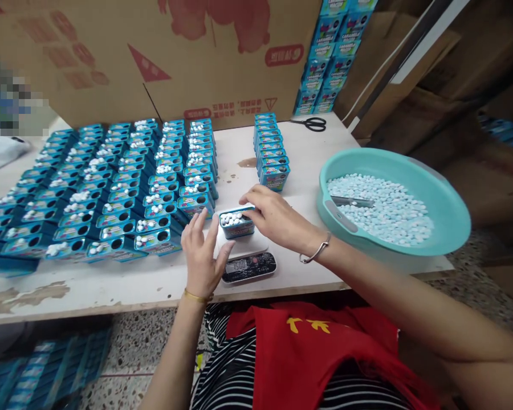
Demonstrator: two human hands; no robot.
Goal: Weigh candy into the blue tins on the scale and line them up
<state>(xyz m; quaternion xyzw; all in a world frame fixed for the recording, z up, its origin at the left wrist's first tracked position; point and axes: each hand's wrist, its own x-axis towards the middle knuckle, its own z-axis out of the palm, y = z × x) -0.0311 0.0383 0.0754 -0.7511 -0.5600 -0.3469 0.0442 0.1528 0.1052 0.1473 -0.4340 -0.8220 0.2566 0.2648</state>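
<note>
A small blue candy tin, heaped with white candies at its open top, sits upright on a white kitchen scale with a lit display. At the tin's left end is my left hand, fingers spread and thumb apart, the index finger close to its edge. From the right comes my right hand, with curled fingers and the thumb at the tin's right end. That thumb hides part of the rim. Whether a candy is between those fingers cannot be seen.
Rows of blue tins with candies on top fill the left side. A single row of tins stands behind the scale. To the right are a turquoise basin of candies with a metal scoop, and black scissors. A cardboard box stands behind.
</note>
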